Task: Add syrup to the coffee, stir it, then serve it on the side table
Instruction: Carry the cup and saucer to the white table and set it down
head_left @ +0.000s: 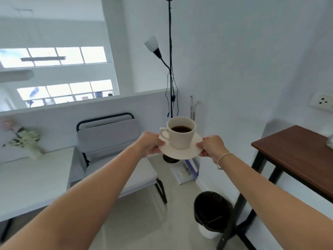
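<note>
A cream cup (182, 139) of dark coffee stands upright on a cream saucer (182, 153), its handle pointing left. Both are held in the air at arm's length over the floor. My left hand (150, 144) grips the saucer's left rim and my right hand (211, 146) grips its right rim. A thin band circles my right wrist. A brown wooden table (297, 156) with black legs stands at the right, apart from the cup. No syrup or spoon is in view.
A grey chair (111, 152) with a black frame stands ahead on the left beside a white table (32, 184) bearing flowers. A black floor lamp (170, 69) rises behind the cup. A bin (212, 212) with a black liner sits on the floor near the brown table's legs.
</note>
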